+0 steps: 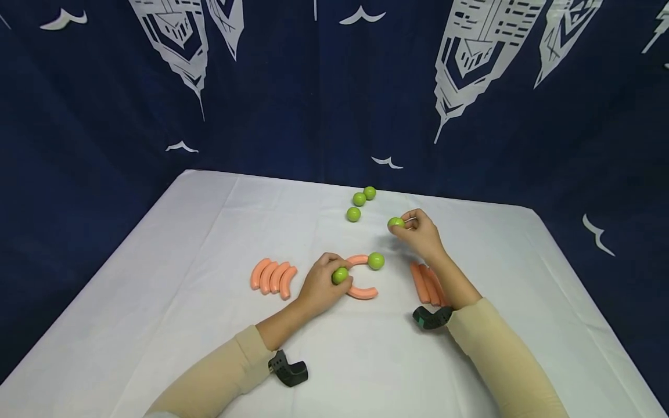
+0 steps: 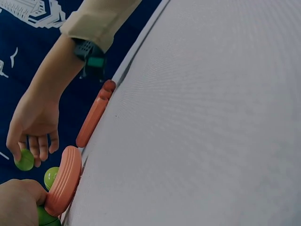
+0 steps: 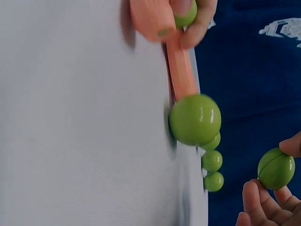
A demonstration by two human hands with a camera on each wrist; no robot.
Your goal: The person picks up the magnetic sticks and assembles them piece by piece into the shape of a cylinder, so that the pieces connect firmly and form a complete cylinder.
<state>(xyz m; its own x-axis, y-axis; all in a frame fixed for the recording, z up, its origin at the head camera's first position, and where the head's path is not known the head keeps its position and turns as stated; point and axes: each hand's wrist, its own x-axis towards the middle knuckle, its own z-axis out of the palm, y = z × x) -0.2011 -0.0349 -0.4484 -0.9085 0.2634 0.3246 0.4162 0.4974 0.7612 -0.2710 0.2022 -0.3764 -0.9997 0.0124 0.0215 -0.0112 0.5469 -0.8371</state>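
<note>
**Both grips on green balls, curved pcs in a C between**

Your L hand (image 1: 320, 285) has its grip closed round a green ball (image 1: 340, 275), thumb one side, fingers the other. That ball sits at the left of a C shape: upper curved pc (image 1: 358, 259) on the far side, lower curved pc (image 1: 363, 293) on the near side. Prob. you're pinning it b/c anything that round & smooth could roll and let the pcs swing. Can't tell if both pcs touch it; your fingers & thumb cover the joins. A second ball (image 1: 376, 260) is at the upper pc's right end, apparently touching.

Your R hand (image 1: 422, 236) pinches a third ball (image 1: 395, 222) btwn thumb & fingertips, seemingly off the tabletop (image 1: 360, 354). A tips-only hold prob. leaves most of the ball free; right wrist view shows a seam line on it.

Three spare balls (image 1: 359, 199) rest near the back edge. Four curved pcs (image 1: 279, 278) lie side by side left of your L hand, prob. nested to stay tidy. Straight pcs (image 1: 430, 285) lie together by your R forearm, which hides some, so no exact count.

Surface: white cloth w/ faint creases. Behind: navy backdrop (image 1: 313, 87) w/ white bldg & bird prints, spires pointing down.
</note>
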